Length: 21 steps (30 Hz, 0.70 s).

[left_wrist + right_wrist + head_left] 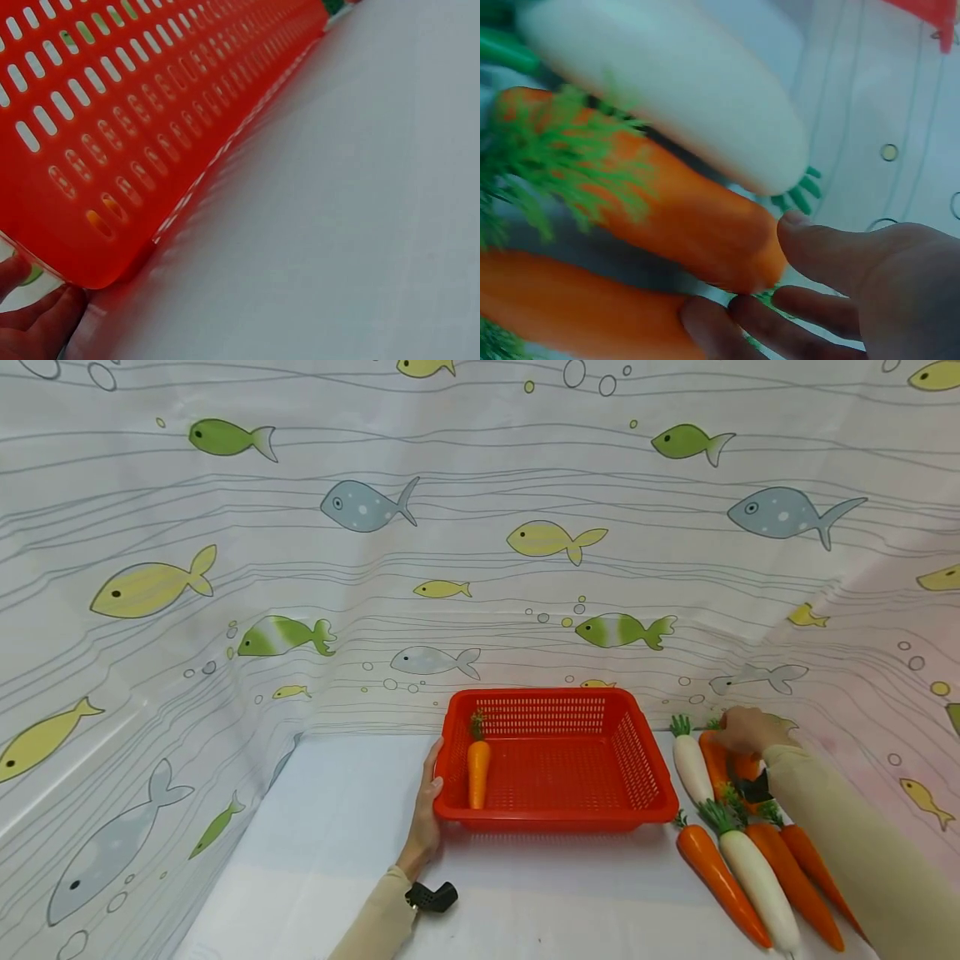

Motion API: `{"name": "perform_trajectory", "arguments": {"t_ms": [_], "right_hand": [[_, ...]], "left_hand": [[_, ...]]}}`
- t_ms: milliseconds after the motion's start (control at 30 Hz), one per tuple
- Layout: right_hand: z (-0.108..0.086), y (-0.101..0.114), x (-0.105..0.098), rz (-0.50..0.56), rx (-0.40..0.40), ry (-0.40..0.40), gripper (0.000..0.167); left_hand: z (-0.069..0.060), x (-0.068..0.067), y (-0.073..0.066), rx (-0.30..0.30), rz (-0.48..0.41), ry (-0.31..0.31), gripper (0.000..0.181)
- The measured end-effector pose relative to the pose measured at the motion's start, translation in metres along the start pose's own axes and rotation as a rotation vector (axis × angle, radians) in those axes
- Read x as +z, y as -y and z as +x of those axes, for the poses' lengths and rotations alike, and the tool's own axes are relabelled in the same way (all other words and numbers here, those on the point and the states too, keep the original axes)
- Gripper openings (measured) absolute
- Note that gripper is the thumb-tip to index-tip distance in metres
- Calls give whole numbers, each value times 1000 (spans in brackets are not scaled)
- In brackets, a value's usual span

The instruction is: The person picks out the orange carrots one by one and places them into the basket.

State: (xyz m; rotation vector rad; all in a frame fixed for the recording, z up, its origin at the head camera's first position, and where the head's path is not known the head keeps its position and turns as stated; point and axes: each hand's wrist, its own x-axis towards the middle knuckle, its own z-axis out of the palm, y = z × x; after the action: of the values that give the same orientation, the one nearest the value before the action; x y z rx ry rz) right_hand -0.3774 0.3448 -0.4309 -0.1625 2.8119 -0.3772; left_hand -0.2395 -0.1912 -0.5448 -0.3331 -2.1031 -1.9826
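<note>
A person's left hand (pixel 426 817) held the left side of a red plastic basket (pixel 555 821) on the white worktop (pixel 577 897), its grip closed at the rim. Inside, near the left wall, lay one leafy-topped carrot (pixel 478 774). Right of the basket lay a white radish (pixel 692 768), with more carrots and another radish nearer the viewer. The right hand (pixel 750 732) had its grip partly open around an orange carrot's end (pixel 705 221); whether it had firm hold, I cannot tell.
</note>
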Motion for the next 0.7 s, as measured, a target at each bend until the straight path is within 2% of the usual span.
{"name": "perform_trajectory", "arguments": {"t_ms": [200, 433, 700], "right_hand": [[8, -8, 22, -39, 23, -51, 56], [11, -4, 29, -48, 19, -84, 59], [11, -5, 33, 40, 40, -73, 72]], "left_hand": [[-2, -1, 1, -2, 5, 1, 66], [-1, -1, 3, 3, 7, 0, 65], [-1, 0, 0, -3, 22, -3, 65]]}}
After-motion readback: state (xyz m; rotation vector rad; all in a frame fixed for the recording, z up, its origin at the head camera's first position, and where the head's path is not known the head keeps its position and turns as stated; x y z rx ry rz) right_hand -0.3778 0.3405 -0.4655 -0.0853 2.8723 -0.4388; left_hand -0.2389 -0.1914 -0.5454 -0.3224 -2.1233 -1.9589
